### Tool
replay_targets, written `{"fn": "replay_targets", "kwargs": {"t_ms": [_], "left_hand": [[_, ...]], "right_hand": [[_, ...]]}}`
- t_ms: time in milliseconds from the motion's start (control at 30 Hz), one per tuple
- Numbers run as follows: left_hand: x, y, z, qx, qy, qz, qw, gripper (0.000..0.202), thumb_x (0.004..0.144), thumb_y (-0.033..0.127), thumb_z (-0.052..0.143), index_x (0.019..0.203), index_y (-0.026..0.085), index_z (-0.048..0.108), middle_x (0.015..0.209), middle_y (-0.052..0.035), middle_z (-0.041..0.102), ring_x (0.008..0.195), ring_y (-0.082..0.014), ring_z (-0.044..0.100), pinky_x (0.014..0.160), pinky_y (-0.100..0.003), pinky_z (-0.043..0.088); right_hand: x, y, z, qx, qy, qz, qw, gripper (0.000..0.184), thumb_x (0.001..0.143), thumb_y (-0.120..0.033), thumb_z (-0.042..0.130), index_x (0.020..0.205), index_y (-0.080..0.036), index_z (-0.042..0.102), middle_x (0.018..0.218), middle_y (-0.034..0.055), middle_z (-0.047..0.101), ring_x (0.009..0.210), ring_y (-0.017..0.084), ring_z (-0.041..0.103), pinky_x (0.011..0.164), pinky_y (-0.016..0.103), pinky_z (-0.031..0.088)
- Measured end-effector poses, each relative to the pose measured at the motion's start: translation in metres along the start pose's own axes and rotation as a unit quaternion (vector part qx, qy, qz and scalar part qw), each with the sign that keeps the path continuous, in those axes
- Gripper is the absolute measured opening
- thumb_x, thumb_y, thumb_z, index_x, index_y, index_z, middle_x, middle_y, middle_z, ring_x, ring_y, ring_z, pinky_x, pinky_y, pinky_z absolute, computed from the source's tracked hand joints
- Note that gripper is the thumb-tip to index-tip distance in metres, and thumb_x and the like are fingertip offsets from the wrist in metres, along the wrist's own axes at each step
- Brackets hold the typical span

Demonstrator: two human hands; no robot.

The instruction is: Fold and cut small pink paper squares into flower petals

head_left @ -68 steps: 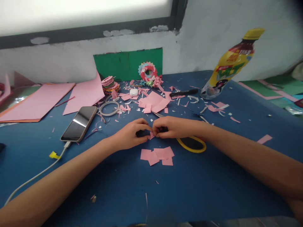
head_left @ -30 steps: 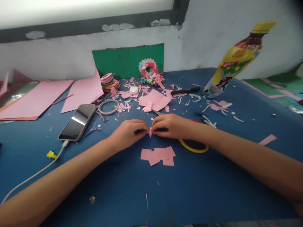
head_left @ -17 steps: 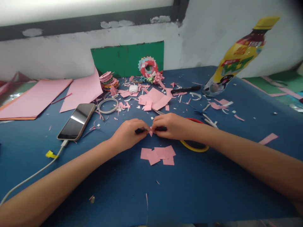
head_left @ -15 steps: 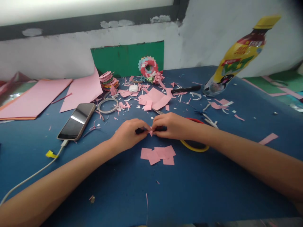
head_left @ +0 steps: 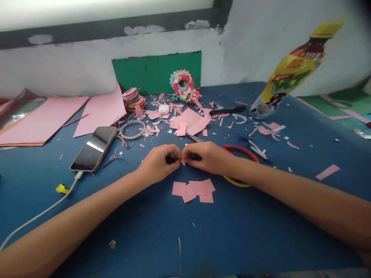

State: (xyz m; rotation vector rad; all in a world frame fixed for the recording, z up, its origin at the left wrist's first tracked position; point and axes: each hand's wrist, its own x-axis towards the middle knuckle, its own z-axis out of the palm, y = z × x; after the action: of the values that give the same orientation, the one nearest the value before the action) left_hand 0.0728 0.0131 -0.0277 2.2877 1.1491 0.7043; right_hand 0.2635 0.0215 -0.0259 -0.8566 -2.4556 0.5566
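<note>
My left hand [head_left: 158,164] and my right hand [head_left: 207,156] meet fingertip to fingertip over the blue table [head_left: 261,216]. Both pinch one tiny folded piece of pink paper [head_left: 182,161] between them, fingers closed. Just in front of my hands lies a small heap of several pink paper squares [head_left: 193,190]. Scissors with red and yellow handles [head_left: 242,164] lie under and behind my right wrist, their blades pointing away to the left.
A phone [head_left: 93,148] on a white cable lies at the left. Large pink sheets [head_left: 43,120], a tape ring [head_left: 133,129], paper scraps, a folded paper wreath [head_left: 182,82], a green card [head_left: 156,73], a black pen [head_left: 226,111] and a yellow bottle [head_left: 290,71] stand further back.
My fingers have drawn closer together on the pink piece, and my right hand has slid a little to the left, uncovering the scissors' red handle.
</note>
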Motion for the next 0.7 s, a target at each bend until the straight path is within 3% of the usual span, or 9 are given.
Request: {"fn": "replay_targets", "kwargs": {"t_ms": [167,300,467,700], "left_hand": [[0.000,0.002,0.001,-0.050,0.010,-0.010,0.999,0.008,0.071,0.011,0.055,0.076,0.016,0.059,0.065,0.0024,0.057,0.058,-0.0090,0.052,0.055,-0.021,0.043],[0.001,0.007,0.002,-0.168,0.063,-0.041,0.983,0.004,0.072,0.015,0.057,0.075,0.015,0.059,0.069,-0.0003,0.062,0.063,-0.0102,0.058,0.058,-0.021,0.047],[0.003,0.011,0.003,-0.304,0.109,-0.067,0.944,0.008,0.068,0.016,0.062,0.075,0.015,0.059,0.072,-0.0017,0.064,0.068,-0.0119,0.061,0.059,-0.022,0.049],[0.001,0.011,0.005,-0.339,0.120,-0.041,0.932,0.008,0.068,0.014,0.062,0.075,0.016,0.057,0.073,-0.0008,0.062,0.069,-0.0116,0.060,0.063,-0.024,0.051]], "right_hand": [[-0.001,0.000,0.003,0.013,0.036,0.014,0.999,0.009,0.076,-0.013,0.054,0.083,-0.018,0.056,0.075,0.0002,0.062,0.067,0.011,0.058,0.062,0.022,0.042],[0.000,0.000,0.004,0.131,0.094,0.028,0.986,0.005,0.077,-0.016,0.056,0.081,-0.018,0.053,0.077,-0.0002,0.061,0.072,0.012,0.061,0.069,0.024,0.048],[0.002,0.003,0.002,0.264,0.126,0.025,0.956,0.013,0.074,-0.024,0.063,0.083,-0.018,0.054,0.080,-0.0002,0.062,0.076,0.012,0.062,0.073,0.026,0.052],[0.003,0.004,0.001,0.306,0.142,0.029,0.941,0.012,0.075,-0.023,0.063,0.083,-0.017,0.058,0.081,-0.0002,0.063,0.074,0.011,0.063,0.070,0.025,0.053]]}}
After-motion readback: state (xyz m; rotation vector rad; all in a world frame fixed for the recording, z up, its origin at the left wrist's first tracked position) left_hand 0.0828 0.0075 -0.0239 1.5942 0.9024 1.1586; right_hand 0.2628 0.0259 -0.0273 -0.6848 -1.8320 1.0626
